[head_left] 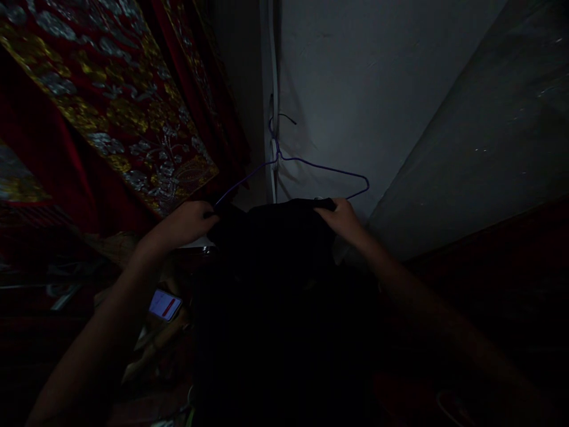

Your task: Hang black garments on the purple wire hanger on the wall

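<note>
Both hands hold up a black garment (284,237) by its top edge, one at each side. My left hand (191,219) is closed on the left end of that edge. At the right end, my right hand (341,218) pinches the cloth between thumb and fingers. Just above and behind the cloth, a purple wire hanger (324,167) hangs by its hook against a pale upright strip. The hanger's left arm runs down to my left hand, but I cannot tell whether they touch. Darkness hides the garment's folds and exact kind.
At the left hangs a red cloth (146,112) with gold and silver decoration. A lit phone (165,305) lies low on the left among dim clutter. The grey wall (355,77) stands behind the hanger, with a darker, shiny sheet (493,124) on the right.
</note>
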The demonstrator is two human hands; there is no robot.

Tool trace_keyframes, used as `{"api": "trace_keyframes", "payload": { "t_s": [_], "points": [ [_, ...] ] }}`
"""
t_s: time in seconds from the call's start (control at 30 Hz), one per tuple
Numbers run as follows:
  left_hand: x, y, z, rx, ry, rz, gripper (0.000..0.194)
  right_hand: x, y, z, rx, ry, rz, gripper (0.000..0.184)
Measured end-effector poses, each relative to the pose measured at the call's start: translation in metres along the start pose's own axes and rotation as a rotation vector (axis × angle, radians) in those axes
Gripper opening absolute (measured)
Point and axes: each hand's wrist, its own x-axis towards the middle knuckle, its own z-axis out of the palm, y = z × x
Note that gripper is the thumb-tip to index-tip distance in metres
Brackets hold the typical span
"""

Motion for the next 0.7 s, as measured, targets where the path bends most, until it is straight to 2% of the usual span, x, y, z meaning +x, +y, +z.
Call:
{"api": "trace_keyframes", "payload": {
  "t_s": [0.1, 0.13, 0.23, 0.3, 0.33, 0.37, 0.43, 0.47, 0.53, 0.63, 0.7],
  "points": [
    [0.015, 0.019, -0.003, -0.048, 0.132, 0.217, 0.011, -0.007, 0.001, 0.004, 0.054, -0.017, 0.007, 0.025],
    [0.02, 0.025, -0.003, -0.078, 0.196, 0.26, 0.012, -0.01, 0.001, 0.006, 0.083, -0.04, -0.008, 0.025],
    [0.036, 0.037, 0.002, -0.183, 0.351, 0.258, 0.032, -0.016, -0.003, 0.008, 0.133, -0.124, -0.091, 0.022],
    [0.046, 0.036, 0.006, -0.226, 0.393, 0.227, 0.035, -0.017, -0.008, 0.004, 0.125, -0.142, -0.168, 0.015],
    [0.05, 0.033, 0.007, -0.227, 0.398, 0.218, 0.033, -0.017, -0.01, 0.001, 0.114, -0.111, -0.204, 0.011],
    [0.053, 0.029, 0.008, -0.217, 0.4, 0.215, 0.031, -0.016, -0.011, -0.005, 0.103, -0.053, -0.233, 0.016],
    [0.057, 0.019, 0.007, -0.177, 0.408, 0.224, 0.031, -0.011, -0.01, -0.019, 0.1, 0.117, -0.256, 0.043],
    [0.057, 0.014, 0.006, -0.155, 0.415, 0.235, 0.03, -0.007, -0.008, -0.028, 0.109, 0.196, -0.245, 0.053],
    [0.057, 0.007, 0.003, -0.121, 0.422, 0.256, 0.03, 0.004, -0.001, -0.048, 0.128, 0.25, -0.17, 0.054],
    [0.054, 0.003, -0.001, -0.093, 0.413, 0.291, 0.029, 0.021, 0.008, -0.076, 0.145, 0.058, 0.038, 0.031],
    [0.055, 0.002, -0.001, -0.074, 0.418, 0.308, 0.027, 0.033, 0.008, -0.086, 0.178, -0.075, 0.151, 0.024]
  ]
}}
